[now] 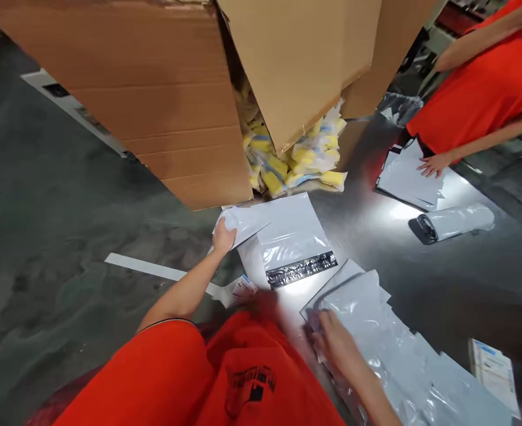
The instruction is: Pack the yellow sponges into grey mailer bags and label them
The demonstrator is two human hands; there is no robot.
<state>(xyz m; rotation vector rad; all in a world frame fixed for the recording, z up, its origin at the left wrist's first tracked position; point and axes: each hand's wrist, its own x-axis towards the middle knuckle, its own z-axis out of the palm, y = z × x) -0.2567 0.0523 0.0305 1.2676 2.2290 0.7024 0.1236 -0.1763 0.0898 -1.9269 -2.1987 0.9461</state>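
Note:
My left hand is closed on the edge of a white plastic mailing bag at the table's left side. Partly under it, a second mailing bag lies flat, its black strip facing me. At the lower right, my right hand has its fingers curled at the near end of a fanned-out pile of white mailing bags, apparently gripping the edge. The fingertips there are partly hidden and slightly blurred.
A large cardboard box holds yellow items in clear wrapping. At right, a co-worker's hand rests on white sheets beside a rolled bundle of bags. A label stack and a paper strip with a label lie nearer.

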